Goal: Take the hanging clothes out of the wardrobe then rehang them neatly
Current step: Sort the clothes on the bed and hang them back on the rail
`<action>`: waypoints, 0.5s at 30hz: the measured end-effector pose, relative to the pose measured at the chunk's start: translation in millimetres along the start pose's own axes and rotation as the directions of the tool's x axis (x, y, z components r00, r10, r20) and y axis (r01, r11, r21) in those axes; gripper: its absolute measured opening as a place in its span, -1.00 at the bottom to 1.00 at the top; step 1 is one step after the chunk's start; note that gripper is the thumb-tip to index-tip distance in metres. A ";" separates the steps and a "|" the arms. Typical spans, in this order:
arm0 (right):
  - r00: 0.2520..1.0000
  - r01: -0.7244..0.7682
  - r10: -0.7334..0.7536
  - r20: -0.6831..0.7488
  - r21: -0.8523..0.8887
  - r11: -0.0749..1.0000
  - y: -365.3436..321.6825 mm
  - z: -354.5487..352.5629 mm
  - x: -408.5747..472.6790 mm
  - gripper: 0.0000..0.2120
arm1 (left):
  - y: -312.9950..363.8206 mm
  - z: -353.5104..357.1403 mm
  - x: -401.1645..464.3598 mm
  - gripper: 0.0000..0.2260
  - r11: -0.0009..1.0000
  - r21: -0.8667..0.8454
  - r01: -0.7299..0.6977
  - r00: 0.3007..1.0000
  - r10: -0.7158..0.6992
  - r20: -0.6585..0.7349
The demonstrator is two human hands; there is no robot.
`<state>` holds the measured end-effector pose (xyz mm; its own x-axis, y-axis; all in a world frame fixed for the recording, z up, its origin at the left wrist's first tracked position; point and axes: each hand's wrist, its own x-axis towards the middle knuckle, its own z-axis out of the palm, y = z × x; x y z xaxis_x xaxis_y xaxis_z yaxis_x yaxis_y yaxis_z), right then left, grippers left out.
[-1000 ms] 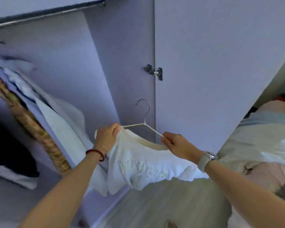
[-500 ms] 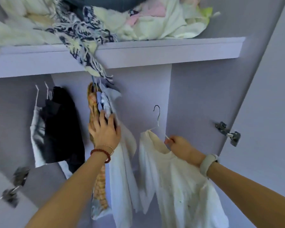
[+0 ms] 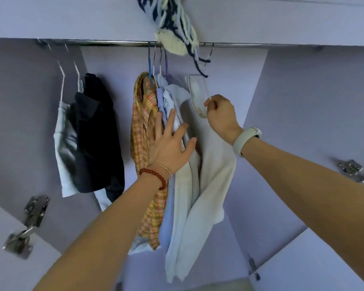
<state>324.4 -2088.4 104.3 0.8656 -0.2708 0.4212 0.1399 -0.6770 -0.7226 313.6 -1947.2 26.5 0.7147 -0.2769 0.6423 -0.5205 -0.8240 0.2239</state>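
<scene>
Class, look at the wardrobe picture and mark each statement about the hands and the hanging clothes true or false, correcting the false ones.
1. The right hand pinches the end of the white hanger. True.
2. The left hand grips the rail. False: it presses flat, fingers spread, against the pale shirts.
3. The plaid shirt hangs left of the white T-shirt. True.
4. The dark garment lies on the floor. False: it hangs at the rail's left.
5. A fringed scarf dangles over the rail. True.
</scene>
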 end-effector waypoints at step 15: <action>0.972 -0.114 0.089 0.216 0.102 0.988 -25.4 68.8 52.3 -0.68 | -43.9 -10.7 -20.9 -0.49 0.953 -0.300 0.048 0.998 -0.037 0.043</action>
<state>399.2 -2038.2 107.0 0.9581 -0.1758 0.2263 0.0889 -0.5684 -0.8179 316.5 -1900.0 11.1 0.7529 -0.2676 0.6013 -0.6018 -0.6499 0.4643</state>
